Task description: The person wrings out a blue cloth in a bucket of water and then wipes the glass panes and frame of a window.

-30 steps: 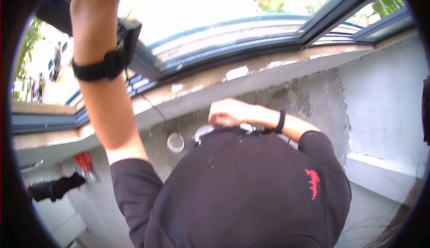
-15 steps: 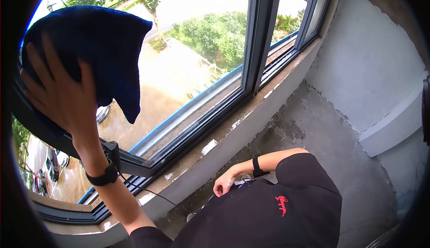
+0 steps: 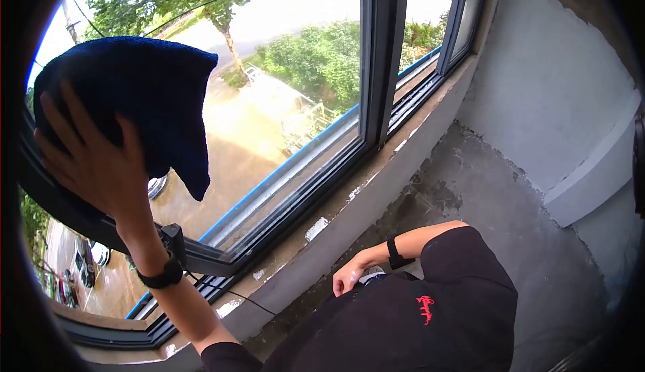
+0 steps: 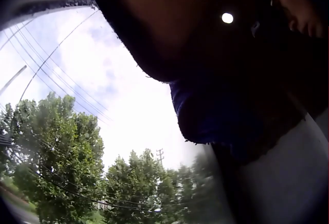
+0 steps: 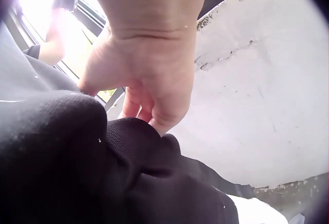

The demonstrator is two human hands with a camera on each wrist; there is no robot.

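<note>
At the upper left of the head view, my left hand (image 3: 101,164) presses a dark blue cloth (image 3: 168,97) against the window pane, its fingers spread and straight. One corner of the cloth (image 4: 205,116) hangs down; the left wrist view shows its dark edge against the sky. Low in front of the body, my right hand (image 3: 349,276) hangs with loosely bent fingers beside the black shirt (image 3: 383,325). In the right wrist view that hand (image 5: 149,64) has its fingertips partly hidden behind folds of the shirt (image 5: 128,152).
A dark window frame (image 3: 384,56) divides the panes. Below run a sill with white patches (image 3: 316,229) and a thin black cable (image 3: 238,295). A pale wall (image 3: 544,83) and rough grey floor (image 3: 484,191) lie right. Trees and parked vehicles are outside.
The head view has swung, bringing the left hand and whole cloth into sight. Over the last half second both appear slightly lower. The right hand stays by the shirt.
</note>
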